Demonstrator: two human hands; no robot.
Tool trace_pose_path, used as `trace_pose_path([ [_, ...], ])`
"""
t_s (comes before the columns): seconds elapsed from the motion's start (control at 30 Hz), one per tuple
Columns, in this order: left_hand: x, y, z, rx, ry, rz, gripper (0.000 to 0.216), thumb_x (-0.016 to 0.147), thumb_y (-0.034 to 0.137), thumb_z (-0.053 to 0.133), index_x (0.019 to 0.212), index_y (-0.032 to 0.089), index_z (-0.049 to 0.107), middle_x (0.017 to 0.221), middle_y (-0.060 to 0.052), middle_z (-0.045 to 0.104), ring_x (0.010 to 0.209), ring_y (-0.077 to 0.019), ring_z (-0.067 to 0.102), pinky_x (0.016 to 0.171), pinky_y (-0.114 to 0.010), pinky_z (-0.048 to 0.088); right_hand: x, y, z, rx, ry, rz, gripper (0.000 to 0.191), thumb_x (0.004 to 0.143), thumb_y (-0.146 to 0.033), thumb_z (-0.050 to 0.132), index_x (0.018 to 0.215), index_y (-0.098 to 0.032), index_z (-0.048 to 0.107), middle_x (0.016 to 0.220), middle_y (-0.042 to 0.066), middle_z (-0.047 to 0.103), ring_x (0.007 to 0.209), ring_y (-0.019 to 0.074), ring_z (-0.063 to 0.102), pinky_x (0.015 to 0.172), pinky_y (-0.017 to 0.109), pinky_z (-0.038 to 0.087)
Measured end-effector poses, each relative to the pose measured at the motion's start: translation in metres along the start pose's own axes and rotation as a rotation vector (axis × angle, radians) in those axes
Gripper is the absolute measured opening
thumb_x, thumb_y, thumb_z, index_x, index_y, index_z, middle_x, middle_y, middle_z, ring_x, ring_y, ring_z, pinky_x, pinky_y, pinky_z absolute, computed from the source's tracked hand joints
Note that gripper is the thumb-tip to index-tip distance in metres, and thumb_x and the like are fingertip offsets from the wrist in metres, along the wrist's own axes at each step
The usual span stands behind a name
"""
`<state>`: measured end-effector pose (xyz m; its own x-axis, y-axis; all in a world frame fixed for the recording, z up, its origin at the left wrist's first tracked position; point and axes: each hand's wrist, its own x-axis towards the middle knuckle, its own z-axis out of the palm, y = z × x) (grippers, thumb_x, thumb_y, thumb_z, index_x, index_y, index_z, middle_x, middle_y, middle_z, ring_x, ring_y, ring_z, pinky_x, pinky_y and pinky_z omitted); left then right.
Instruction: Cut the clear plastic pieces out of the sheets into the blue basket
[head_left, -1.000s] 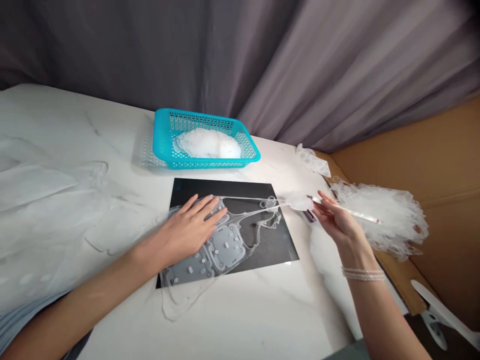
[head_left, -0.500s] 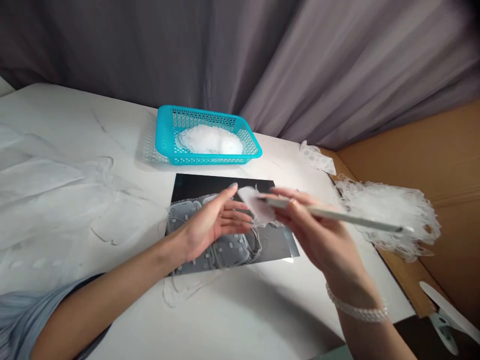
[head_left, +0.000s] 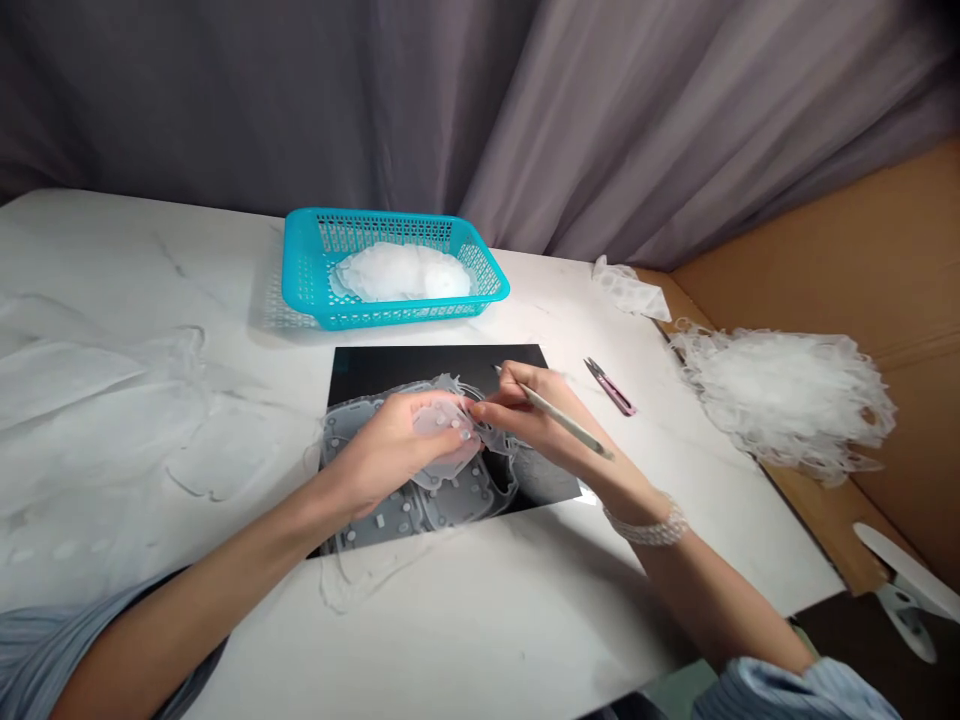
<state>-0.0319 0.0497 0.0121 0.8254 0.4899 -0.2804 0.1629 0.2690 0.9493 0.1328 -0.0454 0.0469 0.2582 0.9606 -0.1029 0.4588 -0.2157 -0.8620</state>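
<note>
My left hand (head_left: 386, 450) is closed on a thin translucent white sheet piece (head_left: 442, 468) with small round spots, held over a black mat (head_left: 420, 368). My right hand (head_left: 532, 405) meets it at the right edge, thumb and forefinger pinching there; whether they grip the piece's rim is too small to tell. Tucked in the same hand is a slim pale pen-like tool (head_left: 566, 428), its dark pointed tip facing up and left. Under both hands, a larger translucent sheet (head_left: 457, 503) with rounded outlines and small spots lies on the mat.
A blue basket (head_left: 300, 265) holding a pile of white pieces (head_left: 401, 270) stands behind the mat. Pink-handled snips (head_left: 611, 388) lie on the right. Beyond them is a heap of white scraps (head_left: 787, 395) by a brown board (head_left: 832, 240). Translucent sheets (head_left: 97, 430) cover the left.
My left hand has closed on the translucent piece, which was by my right hand. My right hand has moved left and turned the tool. The snips have come into sight.
</note>
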Motion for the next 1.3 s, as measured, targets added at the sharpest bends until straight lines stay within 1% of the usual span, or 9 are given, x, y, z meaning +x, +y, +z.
trace_pose_path([
  [0.17,0.0,-0.003,-0.003,0.23,0.071,0.029,0.014,0.083,0.031,0.064,0.084,0.019,0.07,0.078,-0.001,0.068,0.072,-0.0155,0.062,0.064,-0.025,0.044,0.007,0.001,0.011,0.103,-0.003,-0.031,0.046,0.08,-0.032,0.066,0.069,-0.024,0.022,0.059,-0.008,0.037,0.055,0.0091,0.037,0.052,0.024,0.024],
  [0.4,-0.004,0.005,-0.005,0.385,0.162,0.031,0.033,0.082,0.033,0.063,0.056,0.018,0.048,0.054,0.005,0.043,0.051,-0.0091,0.037,0.048,-0.024,0.021,0.006,-0.002,0.014,0.027,0.084,-0.087,0.04,0.081,-0.03,0.065,0.069,-0.024,0.027,0.069,-0.001,0.06,0.065,0.0124,0.053,0.059,0.026,0.038],
  [0.57,-0.008,0.008,0.0,0.337,0.25,0.11,0.019,0.077,0.031,0.068,0.064,0.018,0.066,0.062,0.001,0.062,0.059,-0.0146,0.054,0.052,-0.024,0.035,0.007,-0.001,0.019,0.076,0.091,-0.128,0.04,0.082,-0.025,0.064,0.072,-0.024,0.025,0.072,-0.002,0.061,0.066,0.0117,0.052,0.061,0.025,0.041],
  [0.7,-0.006,0.005,0.0,0.28,0.463,0.196,0.013,0.077,0.032,0.072,0.077,0.019,0.076,0.079,-0.002,0.074,0.076,-0.0202,0.066,0.066,-0.026,0.048,0.012,0.016,0.02,-0.057,0.188,-0.174,0.035,0.084,-0.021,0.057,0.072,-0.024,0.024,0.072,-0.003,0.055,0.063,0.0104,0.043,0.059,0.026,0.036],
  [0.77,-0.001,0.002,-0.004,0.129,0.544,0.208,0.018,0.076,0.035,0.075,0.082,0.018,0.076,0.084,-0.004,0.075,0.081,-0.0214,0.068,0.073,-0.028,0.051,0.017,0.03,0.015,-0.172,0.23,-0.166,0.031,0.084,-0.02,0.055,0.072,-0.023,0.027,0.068,-0.004,0.052,0.061,0.0106,0.038,0.058,0.026,0.033],
  [0.9,0.007,0.001,-0.016,-0.29,0.389,0.107,0.032,0.073,0.035,0.08,0.095,0.012,0.073,0.092,-0.01,0.077,0.089,-0.0231,0.071,0.082,-0.032,0.054,0.029,0.051,-0.007,-0.274,0.253,-0.118,0.03,0.082,-0.022,0.057,0.071,-0.023,0.03,0.067,-0.003,0.055,0.061,0.0121,0.042,0.06,0.027,0.034],
  [1.07,0.003,0.012,-0.015,-0.441,0.242,0.03,0.027,0.083,0.029,0.068,0.103,0.011,0.071,0.089,-0.012,0.078,0.09,-0.0249,0.073,0.087,-0.035,0.055,0.032,0.041,-0.024,-0.344,0.299,-0.147,0.031,0.082,-0.024,0.061,0.07,-0.024,0.032,0.071,0.0,0.062,0.063,0.0152,0.048,0.063,0.03,0.038],
  [1.17,-0.001,0.017,-0.01,-0.485,0.191,-0.001,0.028,0.088,0.028,0.059,0.109,0.012,0.07,0.09,-0.012,0.078,0.093,-0.0261,0.073,0.089,-0.037,0.055,0.024,0.019,-0.016,-0.159,0.29,-0.167,0.038,0.085,-0.032,0.065,0.068,-0.024,0.032,0.085,0.006,0.069,0.071,0.0173,0.057,0.067,0.031,0.043],
  [1.3,-0.005,0.019,-0.008,-0.512,0.156,-0.02,0.029,0.088,0.03,0.059,0.109,0.015,0.071,0.095,-0.009,0.077,0.09,-0.0251,0.073,0.085,-0.037,0.056,0.01,-0.009,0.002,0.287,0.02,-0.113,0.046,0.083,-0.039,0.07,0.067,-0.023,0.03,0.094,0.007,0.072,0.073,0.016,0.063,0.066,0.03,0.05],
])
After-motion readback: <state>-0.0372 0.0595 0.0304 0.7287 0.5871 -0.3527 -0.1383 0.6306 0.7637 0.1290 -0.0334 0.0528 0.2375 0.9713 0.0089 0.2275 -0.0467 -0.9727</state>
